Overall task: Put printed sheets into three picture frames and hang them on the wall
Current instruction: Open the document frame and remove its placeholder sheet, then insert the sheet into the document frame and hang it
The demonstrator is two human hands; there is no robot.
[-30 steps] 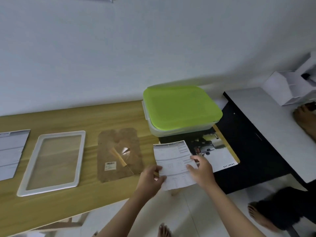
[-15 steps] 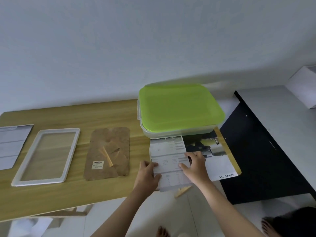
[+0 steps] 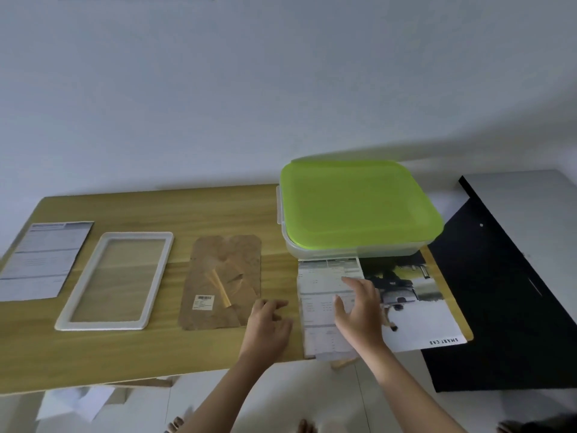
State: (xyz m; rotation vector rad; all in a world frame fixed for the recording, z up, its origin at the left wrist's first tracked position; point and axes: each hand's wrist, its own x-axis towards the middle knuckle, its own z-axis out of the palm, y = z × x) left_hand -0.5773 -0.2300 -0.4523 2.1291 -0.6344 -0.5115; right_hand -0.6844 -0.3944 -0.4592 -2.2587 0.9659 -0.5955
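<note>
Now printed sheet point(image 3: 324, 307) released onto table point(image 3: 131, 354) (earlier pinched); left hand point(image 3: 268, 323), right hand point(image 3: 359, 310) fingers spread.

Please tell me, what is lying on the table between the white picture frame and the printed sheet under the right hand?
In the head view, the brown backing board lies between the white frame and that sheet; the left hand rests beside it.

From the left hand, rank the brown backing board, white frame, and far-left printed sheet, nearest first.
From the left hand:
1. Brown backing board, right beside it, to its left.
2. White frame, further left.
3. Printed sheet, at the table's left end.
</note>
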